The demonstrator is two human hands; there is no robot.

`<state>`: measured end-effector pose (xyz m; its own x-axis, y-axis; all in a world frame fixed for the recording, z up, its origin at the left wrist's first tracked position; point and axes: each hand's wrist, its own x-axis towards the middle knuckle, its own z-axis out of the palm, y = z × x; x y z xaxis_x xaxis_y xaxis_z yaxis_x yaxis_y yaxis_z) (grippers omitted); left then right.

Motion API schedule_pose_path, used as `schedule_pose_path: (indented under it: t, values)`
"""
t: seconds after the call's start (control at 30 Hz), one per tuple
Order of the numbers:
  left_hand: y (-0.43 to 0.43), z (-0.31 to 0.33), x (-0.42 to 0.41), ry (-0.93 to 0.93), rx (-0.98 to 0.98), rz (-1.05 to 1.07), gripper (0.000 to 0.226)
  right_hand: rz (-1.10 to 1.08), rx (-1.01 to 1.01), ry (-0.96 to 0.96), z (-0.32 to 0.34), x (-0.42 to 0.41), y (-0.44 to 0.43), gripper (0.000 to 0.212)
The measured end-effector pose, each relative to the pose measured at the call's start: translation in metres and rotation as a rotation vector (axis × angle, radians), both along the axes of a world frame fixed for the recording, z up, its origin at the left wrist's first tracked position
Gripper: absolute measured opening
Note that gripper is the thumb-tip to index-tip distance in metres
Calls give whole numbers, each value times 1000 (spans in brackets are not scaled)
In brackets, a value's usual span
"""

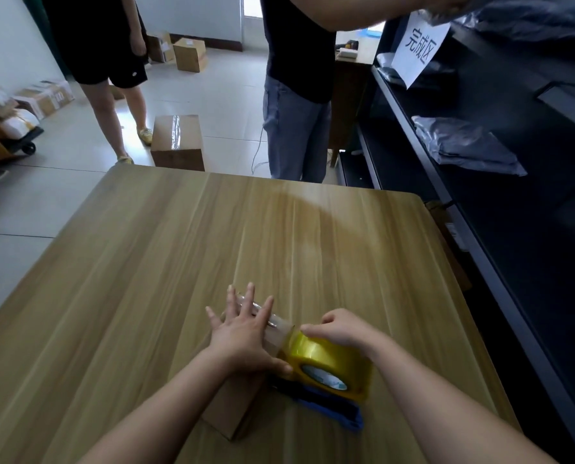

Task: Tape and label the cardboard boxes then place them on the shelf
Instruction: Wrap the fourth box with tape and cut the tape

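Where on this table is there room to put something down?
The far half of the table is bare, from the cardboard box to the far edge. The left side beside the box is free too. It is crowded near the front: the left hand presses the box, the right hand holds the tape roll, a blue tool lies beside.

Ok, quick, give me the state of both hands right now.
Left hand: open, fingers spread, pressing on the box.
Right hand: closed, gripping the tape roll.

matt cardboard box (227,413), glossy tape roll (326,366), wood-grain table (145,296)
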<state>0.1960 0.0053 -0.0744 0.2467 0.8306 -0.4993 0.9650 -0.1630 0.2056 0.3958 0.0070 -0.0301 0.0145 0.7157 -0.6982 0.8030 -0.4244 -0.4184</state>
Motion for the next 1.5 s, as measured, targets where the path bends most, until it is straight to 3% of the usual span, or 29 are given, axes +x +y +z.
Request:
schedule_pose_path:
  t: [0.13,0.27,0.4,0.53,0.63,0.8,0.93,1.13,1.5]
  values:
    - [6,8,1,-46,26,72,113,95,-53,55,4,7,-7,85]
    - [12,11,-4,-192,55,191,92,320,59,-78,11,5,-6,90]
    - [21,10,-25,-362,54,408,97,285,369,-73,19,-1,3,65]
    - [24,11,-47,-537,38,595,102,279,663,-123,21,-4,9,67]
    - [22,9,-62,-647,15,673,97,127,688,-84,14,-8,12,71]
    - [16,10,-73,-852,-51,771,95,-70,759,38,12,-28,19,49]
    - [14,4,-87,-1040,-132,868,83,68,800,-34,26,-48,28,52]
    - [2,-2,-116,-1250,-248,921,91,370,810,-399,35,-52,34,55]
    - [0,-12,-132,-1418,-322,882,81,444,767,-448,29,-73,33,48]
